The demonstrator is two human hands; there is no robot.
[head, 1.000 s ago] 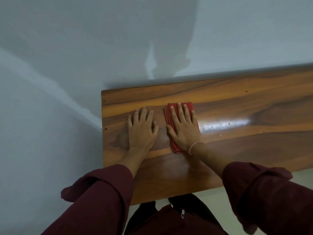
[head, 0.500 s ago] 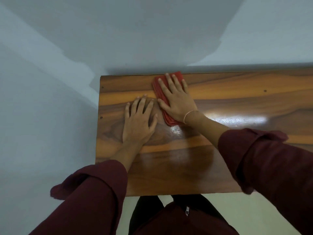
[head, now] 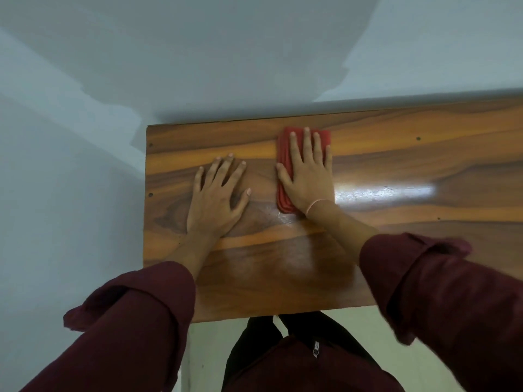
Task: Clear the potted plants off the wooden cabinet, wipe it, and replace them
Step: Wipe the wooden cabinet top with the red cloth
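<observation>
**Grip flat on the cloth, back edge close**

Head view: the right hand (head: 307, 179) has no closed grip. Its straight fingers press the folded red cloth (head: 283, 203) at upper centre, near the back edge of the worktop (head: 396, 154) by the wall (head: 198, 66). The left hand (head: 216, 199) lies spread on bare wood just beside it. No potted plants show. Unpinched, the cloth could likely bunch against the wall or slip. Open room runs rightward.

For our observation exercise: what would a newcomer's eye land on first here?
The red cloth stands out, pressed flat under the right hand near the back edge of the wooden cabinet. The left hand lies flat beside it; a bright glare streak shines further right.
</observation>
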